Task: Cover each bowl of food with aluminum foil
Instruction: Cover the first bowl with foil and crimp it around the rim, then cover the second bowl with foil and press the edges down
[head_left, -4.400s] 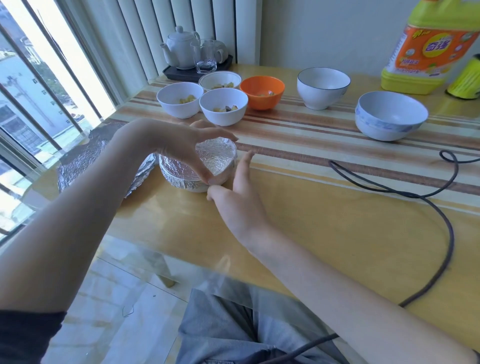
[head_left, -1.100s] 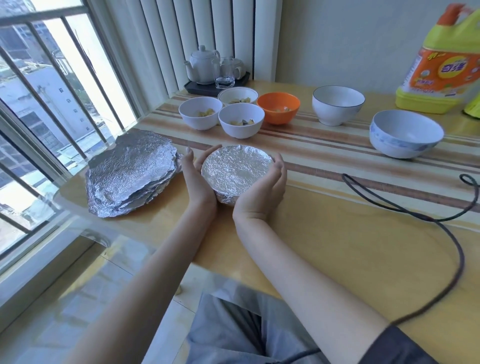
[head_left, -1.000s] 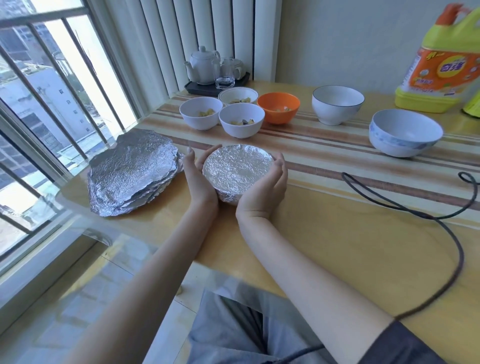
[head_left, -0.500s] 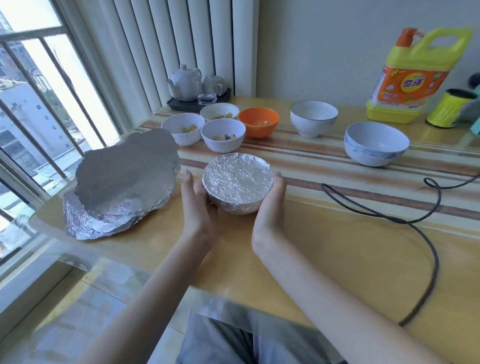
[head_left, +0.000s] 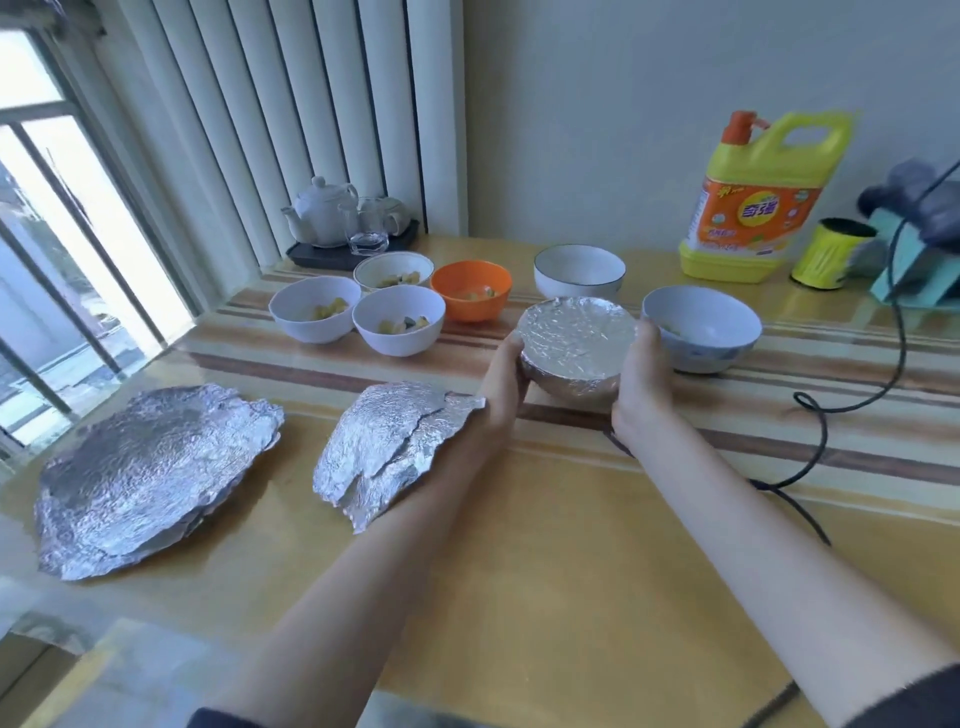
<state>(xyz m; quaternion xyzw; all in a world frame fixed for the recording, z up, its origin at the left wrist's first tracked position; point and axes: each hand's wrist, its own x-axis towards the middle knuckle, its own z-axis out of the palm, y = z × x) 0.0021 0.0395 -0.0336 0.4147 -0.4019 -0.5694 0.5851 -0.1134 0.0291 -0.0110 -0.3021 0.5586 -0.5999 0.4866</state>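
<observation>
Tabletop (head_left: 519, 571): foil-covered bowl (head_left: 574, 338) beside blue-rimmed bowl (head_left: 701, 327)

A person's left hand (head_left: 501, 384) and right hand (head_left: 641, 382) hold a foil-covered bowl (head_left: 574, 348) between them above a yellow counter (head_left: 519, 545), each grip cupping one side. Just right of it sits a pale blue bowl (head_left: 701, 335); behind it, a white bowl with a dark rim (head_left: 579, 271). Farther left stand an orange bowl (head_left: 471, 290) and three white bowls (head_left: 399, 319) holding bits of food. A loose foil sheet (head_left: 387, 447) rests against the left forearm, a stack of foil sheets (head_left: 148, 473) lies at far left, a black cable (head_left: 826, 415) trails right, and a yellow detergent jug (head_left: 758, 202) stands by the wall.
</observation>
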